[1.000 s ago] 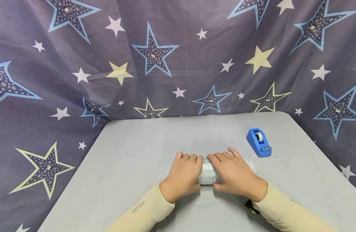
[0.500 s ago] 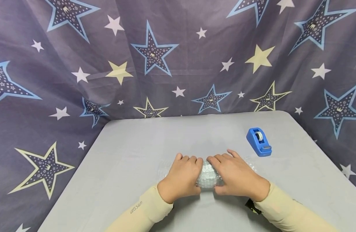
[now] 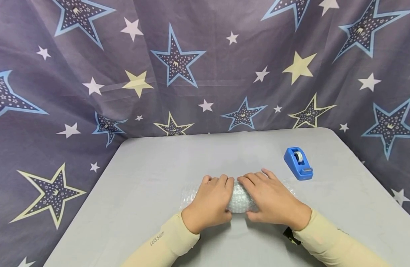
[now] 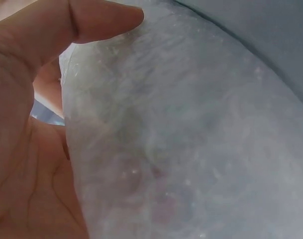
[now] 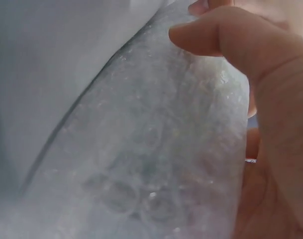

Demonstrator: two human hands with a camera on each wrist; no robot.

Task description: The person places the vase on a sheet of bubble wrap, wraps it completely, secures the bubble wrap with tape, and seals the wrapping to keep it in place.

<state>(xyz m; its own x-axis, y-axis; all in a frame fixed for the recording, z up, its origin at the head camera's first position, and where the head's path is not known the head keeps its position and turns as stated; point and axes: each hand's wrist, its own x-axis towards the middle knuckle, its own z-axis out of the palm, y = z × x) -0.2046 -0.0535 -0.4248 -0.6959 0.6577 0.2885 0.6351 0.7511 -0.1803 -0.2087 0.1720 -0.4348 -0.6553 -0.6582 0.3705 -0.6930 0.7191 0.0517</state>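
A roll of bubble wrap lies crosswise on the table in the head view, its ends showing past both hands. My left hand grips the roll left of its middle, fingers over the far side and thumb on the near side. On the other side of the middle, my right hand holds it the same way. In the left wrist view the thumb presses the cloudy bubble wrap. The right wrist view has the other thumb on the bubble wrap. Whether something is inside the roll cannot be told.
A blue tape dispenser with a roll of tape stands on the right, beyond the right hand. The grey-covered table ends at the back against a star-patterned curtain.
The roll turns slightly between the hands, dipping toward me half a second ago and now back a little. The fingers shift slightly on it, and the tape dispenser stays put.
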